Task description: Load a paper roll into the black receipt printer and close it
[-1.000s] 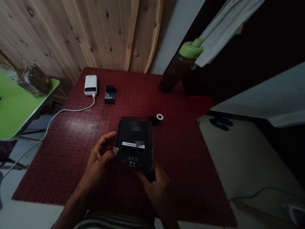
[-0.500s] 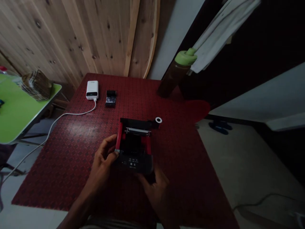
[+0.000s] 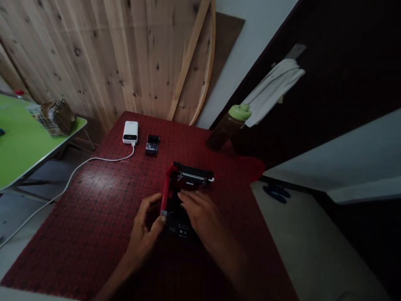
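Note:
A small red-and-black printer-like device (image 3: pixel 181 223) stands on the red patterned table, its black lid (image 3: pixel 194 170) raised at the back and buttons along its front. My left hand (image 3: pixel 144 223) grips its left side, thumb on the grey front corner and fingers along the red wall. Over the right side of the opened compartment lies my right hand (image 3: pixel 200 213), fingers stretched out and close together, fingertips at the dark interior. It covers the right wall. What its fingertips touch inside is too dark to make out. A small black ribbon roll (image 3: pixel 152 144) rests further back, apart from both hands.
A white power bank (image 3: pixel 130 132) with a cable sits at the table's back left. A brown bottle with a green lid (image 3: pixel 230 125) stands at the back right, near a red stool-like seat (image 3: pixel 250 168). A green table (image 3: pixel 28 138) holds a checked bag (image 3: pixel 58 118).
My right hand has moved from the device's front right corner up over its open compartment. My left hand keeps its grip. The head view has shifted, and the white-ringed roll behind the device no longer shows.

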`<action>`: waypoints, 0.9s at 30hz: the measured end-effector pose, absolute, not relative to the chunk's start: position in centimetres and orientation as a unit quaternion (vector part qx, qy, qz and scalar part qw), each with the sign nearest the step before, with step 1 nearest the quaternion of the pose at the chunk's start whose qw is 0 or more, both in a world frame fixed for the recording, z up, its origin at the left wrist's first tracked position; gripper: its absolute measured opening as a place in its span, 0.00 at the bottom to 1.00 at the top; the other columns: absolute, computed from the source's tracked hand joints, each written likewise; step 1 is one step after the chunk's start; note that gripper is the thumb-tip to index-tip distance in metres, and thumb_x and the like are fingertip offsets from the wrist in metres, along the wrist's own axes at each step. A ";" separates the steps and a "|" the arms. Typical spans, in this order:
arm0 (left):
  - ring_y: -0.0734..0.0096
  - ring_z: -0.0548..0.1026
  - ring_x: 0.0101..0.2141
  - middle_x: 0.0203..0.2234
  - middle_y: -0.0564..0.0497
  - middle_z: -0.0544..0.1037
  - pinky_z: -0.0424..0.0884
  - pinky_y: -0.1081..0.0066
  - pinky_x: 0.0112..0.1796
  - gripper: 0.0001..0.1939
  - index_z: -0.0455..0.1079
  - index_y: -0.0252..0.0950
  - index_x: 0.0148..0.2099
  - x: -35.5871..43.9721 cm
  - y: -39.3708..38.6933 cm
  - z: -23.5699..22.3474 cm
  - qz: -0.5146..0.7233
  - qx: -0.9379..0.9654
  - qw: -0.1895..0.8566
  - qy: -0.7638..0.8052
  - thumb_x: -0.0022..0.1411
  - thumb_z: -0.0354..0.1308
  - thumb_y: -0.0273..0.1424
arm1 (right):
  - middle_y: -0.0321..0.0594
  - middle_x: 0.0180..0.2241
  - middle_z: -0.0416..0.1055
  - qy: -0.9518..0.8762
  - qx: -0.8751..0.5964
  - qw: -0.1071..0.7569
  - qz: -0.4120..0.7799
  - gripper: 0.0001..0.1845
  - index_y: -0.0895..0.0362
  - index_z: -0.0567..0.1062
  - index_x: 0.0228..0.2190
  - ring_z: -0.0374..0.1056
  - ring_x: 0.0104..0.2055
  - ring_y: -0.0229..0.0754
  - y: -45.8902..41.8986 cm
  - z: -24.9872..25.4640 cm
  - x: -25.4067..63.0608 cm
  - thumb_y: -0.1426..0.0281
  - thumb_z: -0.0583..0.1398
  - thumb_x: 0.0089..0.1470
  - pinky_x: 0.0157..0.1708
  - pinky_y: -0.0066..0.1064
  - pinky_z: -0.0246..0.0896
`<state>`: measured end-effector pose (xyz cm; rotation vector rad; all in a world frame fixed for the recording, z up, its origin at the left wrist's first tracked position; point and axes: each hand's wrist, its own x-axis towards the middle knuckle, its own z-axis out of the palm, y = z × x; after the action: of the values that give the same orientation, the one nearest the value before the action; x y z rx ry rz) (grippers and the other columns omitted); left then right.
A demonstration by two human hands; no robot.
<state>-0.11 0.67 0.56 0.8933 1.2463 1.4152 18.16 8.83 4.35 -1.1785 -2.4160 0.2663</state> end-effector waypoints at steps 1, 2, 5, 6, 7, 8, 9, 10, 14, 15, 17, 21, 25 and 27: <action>0.43 0.74 0.67 0.64 0.38 0.78 0.67 0.46 0.68 0.29 0.75 0.40 0.67 -0.2 0.7 0.4 0.586 0.374 0.501 0.516 0.69 0.68 0.46 | 0.49 0.49 0.88 -0.879 -0.437 0.167 0.093 0.19 0.53 0.86 0.48 0.84 0.52 0.57 9.7 4.4 17.3 0.83 0.62 0.64 0.52 0.49 0.81; 0.43 0.74 0.67 0.64 0.38 0.78 0.66 0.46 0.69 0.29 0.75 0.40 0.67 -0.2 0.8 0.2 0.584 0.376 0.500 0.517 0.70 0.68 0.46 | 0.49 0.46 0.88 -0.882 -0.446 0.122 0.091 0.18 0.53 0.86 0.47 0.84 0.50 0.57 10.4 4.5 16.6 0.83 0.63 0.62 0.50 0.47 0.80; 0.43 0.73 0.68 0.65 0.38 0.78 0.65 0.45 0.69 0.28 0.75 0.40 0.68 -0.3 0.8 0.1 0.576 0.386 0.498 0.520 0.71 0.66 0.45 | 0.46 0.42 0.87 -0.888 -0.450 0.041 0.092 0.18 0.53 0.85 0.43 0.85 0.44 0.55 11.6 4.8 15.7 0.85 0.63 0.59 0.43 0.41 0.78; 0.43 0.73 0.68 0.65 0.38 0.77 0.65 0.45 0.69 0.28 0.74 0.40 0.68 -0.4 0.8 0.1 0.576 0.389 0.499 0.519 0.71 0.66 0.45 | 0.46 0.42 0.87 -0.889 -0.446 0.029 0.096 0.19 0.52 0.84 0.42 0.85 0.42 0.54 11.8 5.0 15.6 0.85 0.62 0.59 0.42 0.39 0.77; 0.43 0.73 0.68 0.65 0.38 0.77 0.65 0.45 0.69 0.28 0.74 0.40 0.68 -0.4 0.7 0.1 0.577 0.390 0.499 0.516 0.72 0.66 0.45 | 0.45 0.42 0.87 -0.891 -0.441 0.019 0.103 0.18 0.52 0.84 0.42 0.85 0.42 0.53 11.9 5.2 15.6 0.86 0.61 0.60 0.41 0.38 0.76; 0.43 0.73 0.68 0.66 0.37 0.77 0.65 0.45 0.68 0.28 0.74 0.40 0.68 -0.4 0.7 0.1 0.578 0.391 0.499 0.514 0.72 0.66 0.45 | 0.45 0.43 0.87 -0.892 -0.438 0.013 0.108 0.18 0.53 0.84 0.42 0.84 0.42 0.52 12.0 5.4 15.7 0.85 0.61 0.61 0.42 0.38 0.75; 0.43 0.73 0.68 0.65 0.37 0.77 0.65 0.45 0.68 0.28 0.74 0.39 0.68 -0.4 0.7 0.2 0.579 0.391 0.499 0.514 0.72 0.65 0.45 | 0.46 0.44 0.86 -0.892 -0.438 0.013 0.111 0.17 0.53 0.84 0.43 0.84 0.43 0.53 11.9 5.7 15.8 0.84 0.62 0.61 0.43 0.39 0.75; 0.43 0.73 0.68 0.65 0.37 0.77 0.65 0.45 0.69 0.28 0.74 0.39 0.68 -0.4 0.7 0.3 0.578 0.391 0.499 0.514 0.72 0.65 0.45 | 0.46 0.44 0.86 -0.890 -0.441 0.019 0.111 0.16 0.53 0.83 0.44 0.84 0.44 0.53 11.8 5.9 15.9 0.83 0.63 0.62 0.44 0.39 0.76; 0.45 0.74 0.67 0.64 0.38 0.77 0.65 0.47 0.69 0.28 0.74 0.39 0.67 -0.4 0.8 0.6 0.570 0.392 0.497 0.524 0.71 0.66 0.45 | 0.45 0.45 0.86 -0.885 -0.451 0.095 0.072 0.15 0.51 0.83 0.47 0.81 0.45 0.54 10.0 6.9 16.5 0.78 0.65 0.62 0.47 0.43 0.77; 0.45 0.74 0.67 0.64 0.38 0.77 0.65 0.47 0.68 0.28 0.74 0.39 0.67 -0.4 0.8 0.7 0.570 0.391 0.496 0.525 0.71 0.66 0.45 | 0.46 0.45 0.86 -0.880 -0.455 0.128 0.054 0.15 0.50 0.83 0.48 0.81 0.46 0.54 9.3 7.3 17.0 0.77 0.64 0.64 0.47 0.45 0.77; 0.45 0.75 0.66 0.64 0.38 0.77 0.67 0.50 0.67 0.29 0.74 0.39 0.67 -0.4 0.9 0.9 0.569 0.387 0.500 0.526 0.70 0.67 0.46 | 0.47 0.47 0.86 -0.859 -0.468 0.202 0.041 0.15 0.49 0.83 0.52 0.81 0.48 0.57 8.0 8.1 18.4 0.73 0.62 0.67 0.49 0.49 0.78; 0.47 0.77 0.64 0.64 0.38 0.78 0.72 0.55 0.63 0.30 0.73 0.38 0.68 -0.4 0.8 1.2 0.561 0.368 0.519 0.529 0.70 0.67 0.46 | 0.41 0.50 0.86 -0.775 -0.519 0.335 0.131 0.15 0.45 0.83 0.52 0.81 0.53 0.56 5.6 8.9 23.2 0.66 0.65 0.66 0.56 0.53 0.78; 0.47 0.80 0.61 0.63 0.39 0.79 0.75 0.56 0.59 0.30 0.72 0.40 0.68 -0.6 0.8 1.1 0.554 0.381 0.507 0.538 0.70 0.67 0.47 | 0.41 0.49 0.87 -0.642 -0.610 0.397 0.241 0.14 0.48 0.84 0.49 0.83 0.51 0.53 4.1 5.9 26.9 0.65 0.67 0.61 0.54 0.48 0.79; 0.47 0.80 0.60 0.63 0.40 0.80 0.76 0.55 0.58 0.29 0.72 0.40 0.68 -0.7 0.8 0.9 0.550 0.396 0.496 0.543 0.71 0.66 0.47 | 0.42 0.48 0.88 -0.604 -0.616 0.409 0.297 0.14 0.50 0.84 0.47 0.84 0.50 0.53 3.8 3.4 27.3 0.63 0.67 0.59 0.53 0.46 0.79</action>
<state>-0.72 0.85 0.87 0.9606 1.3150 1.3331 27.34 3.77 3.43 -1.5529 -1.5218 0.7483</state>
